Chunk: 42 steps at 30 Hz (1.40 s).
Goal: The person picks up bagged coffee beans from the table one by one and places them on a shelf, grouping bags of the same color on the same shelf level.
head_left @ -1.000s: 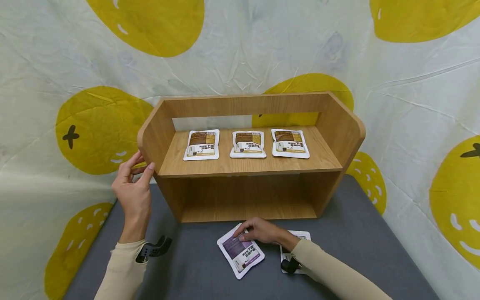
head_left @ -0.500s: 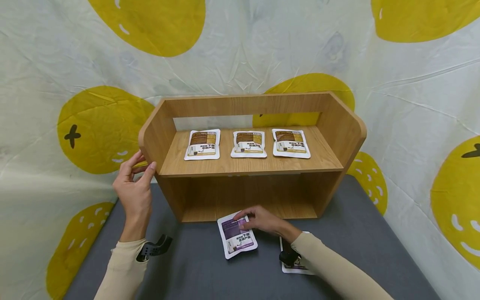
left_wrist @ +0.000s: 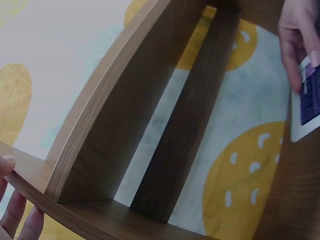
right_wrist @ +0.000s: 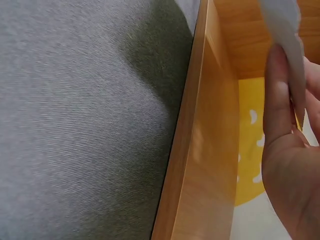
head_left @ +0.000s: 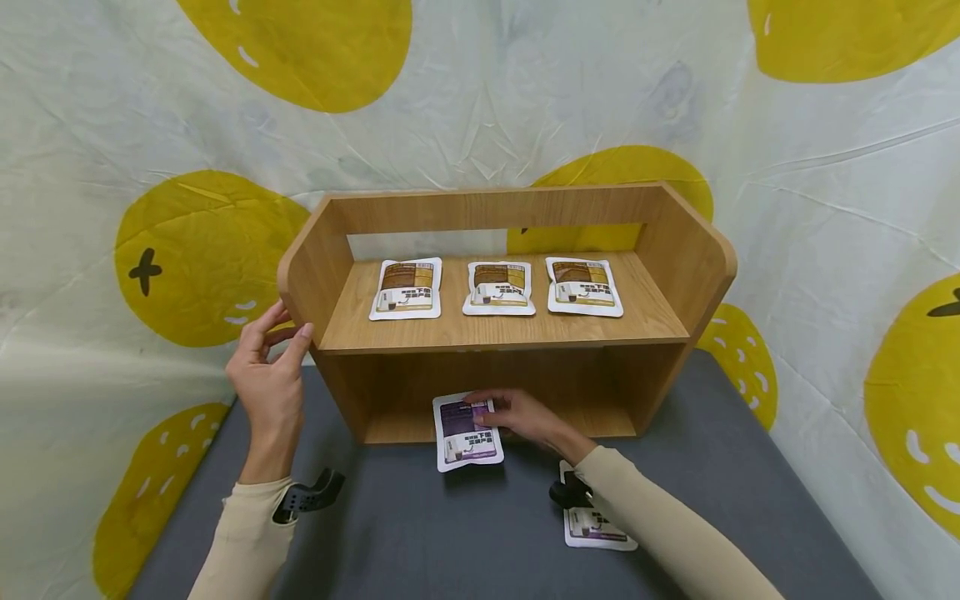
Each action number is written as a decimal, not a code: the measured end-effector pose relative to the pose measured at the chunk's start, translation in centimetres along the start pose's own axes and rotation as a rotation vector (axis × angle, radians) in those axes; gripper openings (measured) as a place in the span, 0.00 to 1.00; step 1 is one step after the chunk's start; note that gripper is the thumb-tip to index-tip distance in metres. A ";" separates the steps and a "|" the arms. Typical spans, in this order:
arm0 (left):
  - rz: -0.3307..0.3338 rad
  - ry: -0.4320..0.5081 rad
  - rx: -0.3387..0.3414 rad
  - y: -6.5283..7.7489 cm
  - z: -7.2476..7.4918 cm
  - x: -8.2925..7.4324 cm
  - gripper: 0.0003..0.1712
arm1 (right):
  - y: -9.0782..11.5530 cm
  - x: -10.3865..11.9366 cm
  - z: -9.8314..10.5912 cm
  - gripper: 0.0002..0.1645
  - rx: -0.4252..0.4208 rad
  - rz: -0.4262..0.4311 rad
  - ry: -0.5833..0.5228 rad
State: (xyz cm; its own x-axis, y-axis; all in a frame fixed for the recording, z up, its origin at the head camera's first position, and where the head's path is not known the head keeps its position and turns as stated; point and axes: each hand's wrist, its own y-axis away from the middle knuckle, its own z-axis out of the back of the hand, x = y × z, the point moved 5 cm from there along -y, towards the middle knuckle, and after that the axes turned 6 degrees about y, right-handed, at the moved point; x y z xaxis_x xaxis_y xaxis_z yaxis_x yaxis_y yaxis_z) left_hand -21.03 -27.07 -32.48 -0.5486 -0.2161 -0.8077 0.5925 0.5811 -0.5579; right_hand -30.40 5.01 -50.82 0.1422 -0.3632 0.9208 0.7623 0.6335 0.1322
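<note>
My right hand pinches a white-edged pouch with a purple label by its upper right edge. The pouch is held in front of the lower opening of a small wooden shelf. In the right wrist view, the thumb and fingers clasp the pouch from both faces, above the shelf's bottom board. My left hand grips the front edge of the shelf's left side panel. Thumb and fingers lie on either side of the panel in the left wrist view.
Three brown-labelled pouches lie in a row on the upper board. Another purple-labelled pouch lies on the grey tabletop, partly hidden under my right forearm. A white sheet with yellow faces hangs behind the shelf.
My right hand has lifted the purple-labelled pouch off the table and carried it forward to the lower opening, turning it straighter. My left hand stays on the side panel.
</note>
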 end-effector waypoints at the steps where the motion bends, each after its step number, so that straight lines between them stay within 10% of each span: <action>1: -0.001 -0.003 0.001 0.0 0.0 0.0 0.24 | -0.2 0.0 0.1 0.25 -0.008 0.002 0.000; 21: 0.006 0.009 -0.004 0.1 0.0 0.0 0.24 | -3.5 -0.3 1.7 0.26 -0.039 0.133 -0.059; 42: 0.002 0.000 -0.008 0.1 -0.1 0.1 0.24 | -6.3 -1.8 2.5 0.32 -0.001 0.060 -0.132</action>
State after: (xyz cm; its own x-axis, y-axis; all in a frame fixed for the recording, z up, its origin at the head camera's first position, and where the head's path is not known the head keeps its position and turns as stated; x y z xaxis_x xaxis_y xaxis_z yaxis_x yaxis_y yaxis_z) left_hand -21.07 -27.00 -32.57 -0.5477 -0.2150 -0.8086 0.5886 0.5878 -0.5550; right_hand -37.02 3.39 -52.43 0.1031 -0.2319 0.9673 0.7559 0.6503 0.0753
